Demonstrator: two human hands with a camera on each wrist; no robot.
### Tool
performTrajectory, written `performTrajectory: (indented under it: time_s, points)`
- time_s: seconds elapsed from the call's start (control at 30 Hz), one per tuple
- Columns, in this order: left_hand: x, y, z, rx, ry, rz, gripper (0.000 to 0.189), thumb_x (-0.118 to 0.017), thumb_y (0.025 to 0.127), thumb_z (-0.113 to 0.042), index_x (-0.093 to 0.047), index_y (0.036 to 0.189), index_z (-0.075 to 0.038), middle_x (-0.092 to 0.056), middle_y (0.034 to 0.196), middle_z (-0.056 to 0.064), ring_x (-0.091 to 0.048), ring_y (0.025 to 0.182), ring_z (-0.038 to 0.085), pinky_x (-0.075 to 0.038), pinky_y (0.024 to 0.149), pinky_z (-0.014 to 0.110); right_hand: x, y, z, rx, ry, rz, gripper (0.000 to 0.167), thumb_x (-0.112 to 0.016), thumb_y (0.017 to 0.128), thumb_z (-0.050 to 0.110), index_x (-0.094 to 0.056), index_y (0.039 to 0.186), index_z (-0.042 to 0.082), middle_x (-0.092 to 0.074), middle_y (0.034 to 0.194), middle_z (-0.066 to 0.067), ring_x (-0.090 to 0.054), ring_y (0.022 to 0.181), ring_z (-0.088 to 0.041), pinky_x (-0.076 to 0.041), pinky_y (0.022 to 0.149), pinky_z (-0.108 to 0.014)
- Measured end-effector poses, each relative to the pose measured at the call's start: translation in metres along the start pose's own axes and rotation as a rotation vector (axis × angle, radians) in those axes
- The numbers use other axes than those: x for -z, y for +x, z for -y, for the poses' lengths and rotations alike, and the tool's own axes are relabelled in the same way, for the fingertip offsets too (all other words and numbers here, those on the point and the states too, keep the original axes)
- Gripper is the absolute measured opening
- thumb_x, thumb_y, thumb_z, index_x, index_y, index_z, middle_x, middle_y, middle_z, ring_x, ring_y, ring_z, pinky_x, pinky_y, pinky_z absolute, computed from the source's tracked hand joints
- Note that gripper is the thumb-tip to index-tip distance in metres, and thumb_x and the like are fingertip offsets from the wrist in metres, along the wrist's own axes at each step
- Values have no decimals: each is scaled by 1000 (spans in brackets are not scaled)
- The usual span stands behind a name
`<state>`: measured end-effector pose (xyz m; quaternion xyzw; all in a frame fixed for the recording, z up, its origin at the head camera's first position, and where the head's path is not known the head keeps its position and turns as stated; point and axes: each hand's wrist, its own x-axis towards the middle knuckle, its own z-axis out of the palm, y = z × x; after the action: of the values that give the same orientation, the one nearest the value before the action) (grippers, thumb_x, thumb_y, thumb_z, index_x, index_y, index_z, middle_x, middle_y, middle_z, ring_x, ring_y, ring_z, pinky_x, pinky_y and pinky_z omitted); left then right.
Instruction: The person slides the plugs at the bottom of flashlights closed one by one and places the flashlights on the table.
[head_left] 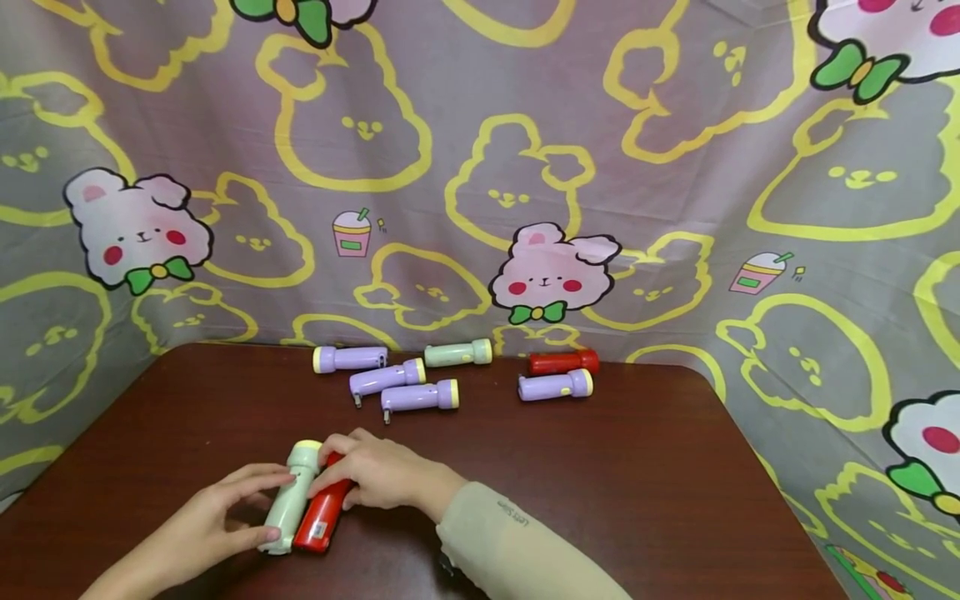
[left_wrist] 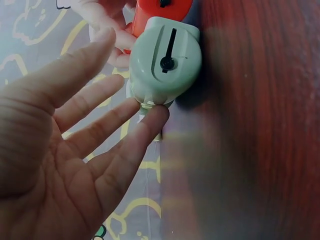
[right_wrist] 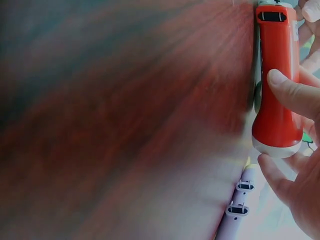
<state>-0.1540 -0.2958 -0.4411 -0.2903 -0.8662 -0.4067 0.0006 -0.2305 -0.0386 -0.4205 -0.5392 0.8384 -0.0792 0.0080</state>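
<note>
A pale green flashlight (head_left: 291, 500) lies beside a red flashlight (head_left: 324, 515) at the front left of the table, lens ends pointing away. My left hand (head_left: 225, 512) is at the green one's left side, its fairly straight fingers touching the body; in the left wrist view the thumb stands apart from the green flashlight's end (left_wrist: 167, 60). From the right, my right hand (head_left: 375, 471) grips the red flashlight near its head. Its thumb presses the red body (right_wrist: 280, 45) in the right wrist view, with the other fingers partly hidden behind.
Along the back of the table lie three purple flashlights (head_left: 420, 397), another pale green flashlight (head_left: 457, 353), a red flashlight (head_left: 562, 362) and a purple flashlight (head_left: 553, 386) to the right. Some have plug prongs out. A patterned cloth (head_left: 450, 167) hangs behind the dark wooden table (head_left: 585, 483).
</note>
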Motion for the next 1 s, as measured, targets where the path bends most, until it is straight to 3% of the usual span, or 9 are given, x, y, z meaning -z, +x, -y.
performTrajectory:
  time_s: [0.2, 0.4, 0.63, 0.77, 0.87, 1.0]
  points:
    - [0, 1, 2, 30, 2, 20, 55, -79, 84, -14, -58, 133, -6, -43, 130, -20, -58, 90, -3, -58, 64, 24, 0, 1, 2, -4, 2, 9, 43, -78, 87, 25, -67, 125, 40, -46, 136, 10, -44, 117, -9, -43, 81, -9]
    - [0, 3, 2, 63, 25, 41, 55, -79, 84, -17, -57, 134, -7, -48, 128, 10, -58, 90, -4, -57, 65, 24, -3, 2, 0, -32, 23, 2, 41, -78, 87, 29, -67, 126, 37, -47, 136, 10, -44, 119, -9, -44, 84, -12]
    - [-3, 3, 0, 49, 43, 30, 55, -79, 83, -15, -58, 133, -8, -48, 126, 14, -56, 89, -5, -56, 61, 23, -4, -1, -4, -133, 55, -10, 49, -77, 86, 36, -61, 132, 39, -44, 141, 13, -44, 121, -9, -44, 77, -19]
    - [-3, 4, -3, 56, 63, 34, 54, -80, 82, -14, -59, 132, -5, -48, 125, 20, -56, 88, -5, -55, 60, 23, -4, -1, -6, -118, 98, -38, 58, -78, 86, 34, -55, 139, 32, -44, 142, 8, -48, 118, -9, -45, 92, -17]
    - [-3, 5, -4, 72, 72, 37, 54, -80, 82, -15, -59, 131, -3, -48, 124, 22, -55, 88, -5, -55, 60, 23, -4, -1, -7, -93, 121, -49, 62, -78, 86, 32, -52, 142, 28, -45, 141, 5, -49, 122, -8, -39, 104, -13]
    - [-6, 6, -5, 39, 103, 10, 53, -81, 80, -13, -60, 129, -4, -49, 122, 23, -54, 87, -5, -53, 58, 22, -4, -2, -7, -91, 139, -43, 63, -78, 86, 33, -50, 143, 27, -45, 142, 4, -49, 124, -7, -37, 106, -13]
